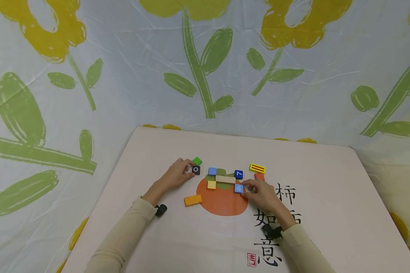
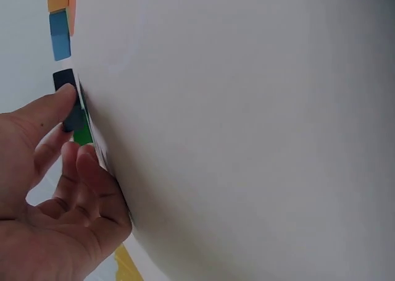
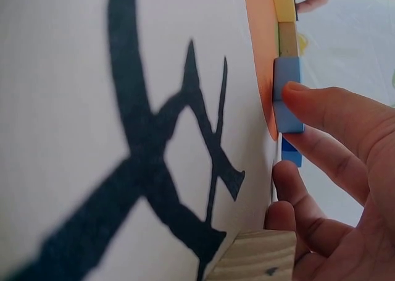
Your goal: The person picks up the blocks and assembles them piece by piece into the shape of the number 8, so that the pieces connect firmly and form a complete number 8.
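Black block (image 1: 196, 170) gripped by left hand (image 1: 175, 175), nearer left edge of worktop (image 1: 147, 231), light-blue block (image 1: 238, 189), probably numbered 4, in right hand (image 1: 263, 194), both logged by me as narrow pinches.

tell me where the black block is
In the head view, the black block is pinched by the left hand, next to the green block and left of the wooden bar.

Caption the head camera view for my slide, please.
Left hand pinches a black block, right hand a light-blue block, near a beige bar.
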Tool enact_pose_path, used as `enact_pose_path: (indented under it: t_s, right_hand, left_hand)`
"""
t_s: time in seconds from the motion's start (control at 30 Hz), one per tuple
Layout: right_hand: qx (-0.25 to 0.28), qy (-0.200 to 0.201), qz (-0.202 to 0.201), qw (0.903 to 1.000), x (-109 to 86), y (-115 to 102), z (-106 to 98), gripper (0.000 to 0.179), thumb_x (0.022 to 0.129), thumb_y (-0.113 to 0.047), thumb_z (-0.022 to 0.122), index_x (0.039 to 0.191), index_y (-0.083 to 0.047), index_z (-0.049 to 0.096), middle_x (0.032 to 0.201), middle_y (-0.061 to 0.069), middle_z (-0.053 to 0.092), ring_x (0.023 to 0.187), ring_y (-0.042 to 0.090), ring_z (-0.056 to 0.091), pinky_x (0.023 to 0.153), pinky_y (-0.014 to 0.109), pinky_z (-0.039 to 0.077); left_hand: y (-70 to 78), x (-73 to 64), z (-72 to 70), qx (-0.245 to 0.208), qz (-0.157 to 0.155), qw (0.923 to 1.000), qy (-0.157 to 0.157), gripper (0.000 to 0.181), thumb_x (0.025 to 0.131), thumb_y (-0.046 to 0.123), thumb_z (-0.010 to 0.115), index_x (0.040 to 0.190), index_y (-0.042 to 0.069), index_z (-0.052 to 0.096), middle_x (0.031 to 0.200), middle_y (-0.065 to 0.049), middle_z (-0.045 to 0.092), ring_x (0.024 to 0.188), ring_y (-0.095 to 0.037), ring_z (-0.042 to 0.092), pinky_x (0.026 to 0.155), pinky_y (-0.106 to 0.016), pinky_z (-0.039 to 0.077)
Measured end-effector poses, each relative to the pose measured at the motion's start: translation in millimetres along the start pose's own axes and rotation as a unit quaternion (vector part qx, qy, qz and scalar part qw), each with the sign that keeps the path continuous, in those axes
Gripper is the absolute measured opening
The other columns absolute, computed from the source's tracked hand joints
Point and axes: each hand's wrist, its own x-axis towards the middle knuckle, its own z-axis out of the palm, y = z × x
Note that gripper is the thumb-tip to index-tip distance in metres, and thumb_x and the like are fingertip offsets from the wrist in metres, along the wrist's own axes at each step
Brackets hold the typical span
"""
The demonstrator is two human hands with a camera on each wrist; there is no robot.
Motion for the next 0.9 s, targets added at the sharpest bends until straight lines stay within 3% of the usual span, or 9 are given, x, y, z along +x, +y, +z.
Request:
enact_pose_path:
  t_s: [0.4, 0.6, 0.9]
  right_hand:
    - [0.0, 0.001, -0.006, 1.0, 0.5, 2.4, 1.0, 0.031, 0.088, -0.024, 0.079, 0.117, -0.018, 0.073, 0.092, 0.0, 0.058, 0.078, 0.019, 0.051, 0.061, 0.033, 0.041]
    - [-0.002, 0.002, -0.004, 1.0, 1.0, 1.7, 1.1, 0.031, 0.087, -0.025, 0.079, 0.117, -0.018, 0.073, 0.091, -0.001, 0.057, 0.078, 0.019, 0.051, 0.061, 0.032, 0.041]
    - [-0.004, 0.002, -0.009, 1.0, 0.4, 0.3, 0.6, 0.032, 0.088, -0.024, 0.079, 0.119, -0.018, 0.073, 0.09, -0.001, 0.056, 0.078, 0.019, 0.051, 0.06, 0.032, 0.041]
  left_hand:
    - [19.8, -17.9, 6.2, 0.003, 0.016, 0.9999, 0.004, 0.035, 0.089, 0.03, 0.078, 0.119, 0.018, 0.065, 0.093, -0.001, 0.05, 0.083, -0.017, 0.049, 0.071, -0.032, 0.044]
    - [36.6, -31.5, 10.8, -0.003, 0.023, 0.9996, -0.016, 0.036, 0.089, 0.033, 0.078, 0.119, 0.016, 0.064, 0.098, -0.003, 0.053, 0.09, -0.018, 0.051, 0.074, -0.031, 0.047]
    - [51.8, -47.5, 22.9, 0.042, 0.062, 0.9965, -0.035, 0.034, 0.087, 0.038, 0.079, 0.112, 0.019, 0.066, 0.098, -0.001, 0.053, 0.086, -0.015, 0.049, 0.071, -0.029, 0.044]
